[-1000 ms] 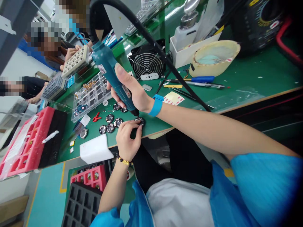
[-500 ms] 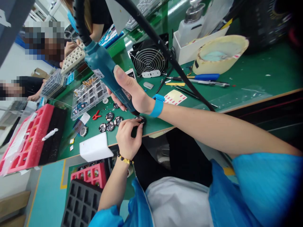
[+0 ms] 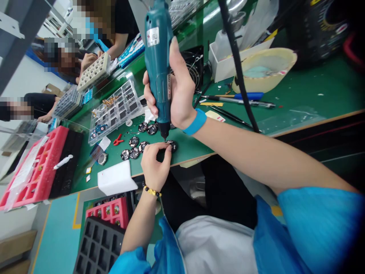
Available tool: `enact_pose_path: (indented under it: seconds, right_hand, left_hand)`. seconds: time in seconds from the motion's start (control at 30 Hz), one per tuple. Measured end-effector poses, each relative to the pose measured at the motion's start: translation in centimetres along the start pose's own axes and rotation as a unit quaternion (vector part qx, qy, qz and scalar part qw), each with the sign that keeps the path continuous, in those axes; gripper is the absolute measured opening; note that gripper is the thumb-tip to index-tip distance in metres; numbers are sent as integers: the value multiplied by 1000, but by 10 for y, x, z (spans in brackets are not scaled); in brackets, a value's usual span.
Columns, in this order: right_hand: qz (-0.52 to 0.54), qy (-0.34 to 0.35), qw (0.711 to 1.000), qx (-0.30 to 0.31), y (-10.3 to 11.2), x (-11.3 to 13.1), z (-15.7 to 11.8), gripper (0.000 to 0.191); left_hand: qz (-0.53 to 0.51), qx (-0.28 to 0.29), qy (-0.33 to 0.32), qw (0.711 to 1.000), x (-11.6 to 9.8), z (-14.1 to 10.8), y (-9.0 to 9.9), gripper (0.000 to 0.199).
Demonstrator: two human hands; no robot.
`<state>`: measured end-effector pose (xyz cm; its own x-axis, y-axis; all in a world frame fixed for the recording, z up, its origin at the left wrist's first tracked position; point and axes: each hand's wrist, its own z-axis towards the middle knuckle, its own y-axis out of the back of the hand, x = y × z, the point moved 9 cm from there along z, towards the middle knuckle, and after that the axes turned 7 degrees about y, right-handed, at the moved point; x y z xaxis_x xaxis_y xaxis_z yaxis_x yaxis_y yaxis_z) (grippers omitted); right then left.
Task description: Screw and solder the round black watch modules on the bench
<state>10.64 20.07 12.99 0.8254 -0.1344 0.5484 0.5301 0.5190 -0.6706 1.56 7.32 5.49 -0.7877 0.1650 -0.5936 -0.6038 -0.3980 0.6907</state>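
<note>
My right hand (image 3: 182, 91) is wrapped round a teal electric screwdriver (image 3: 158, 64), which stands nearly upright with its tip down. The tip is just above the fingertips of my left hand (image 3: 155, 163); whether it touches anything is hard to tell. The thumb and forefinger of my left hand pinch together at the edge of a small round black module (image 3: 172, 146) on the green bench. Similar round modules (image 3: 134, 153) lie to the left of this hand, and a few more (image 3: 152, 129) sit behind, near the screwdriver.
A clear compartment box (image 3: 116, 110) of small parts and red tweezers-like clip (image 3: 118, 140) lie to the left. A white foam piece (image 3: 115, 178) rests at the bench edge. Pens (image 3: 248, 96), a yellowish tape roll (image 3: 265, 72) and a fan (image 3: 194, 72) are behind. Co-workers sit across the bench.
The screwdriver has swung from a leftward tilt to nearly upright, its tip now showing above my left fingertips. My right hand turned with it. My left hand has barely moved.
</note>
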Motion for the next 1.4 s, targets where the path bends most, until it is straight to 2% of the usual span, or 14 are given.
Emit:
enact_pose_path:
  seconds: [0.13,0.33,0.53,0.8,0.93,1.2,1.4]
  right_hand:
    - [12,-18,1000,2,-1,-12,-1,76]
    - [-19,-38,999,13,-1,-14,-2,77]
    - [-33,-6,999,7,-1,-3,1,77]
    - [-67,5,996,58,-11,-9,-8,69]
    - [-85,1,992,98,-16,-11,-13,75]
    - [-100,35,988,111,-16,-11,-15,72]
    - [-99,39,991,76,-12,-14,-13,70]
  left_hand:
    - [-38,-13,29,999,11,0,3,8]
    - [-47,-11,33,998,9,-2,4,12]
    - [-20,-11,-68,997,-10,-11,4,8]
    - [101,-6,-115,988,-18,-10,-2,9]
    - [130,-29,-106,985,-15,-4,1,9]
    - [102,-45,-82,990,-7,-3,1,8]
    - [99,-47,-87,990,-6,-4,1,8]
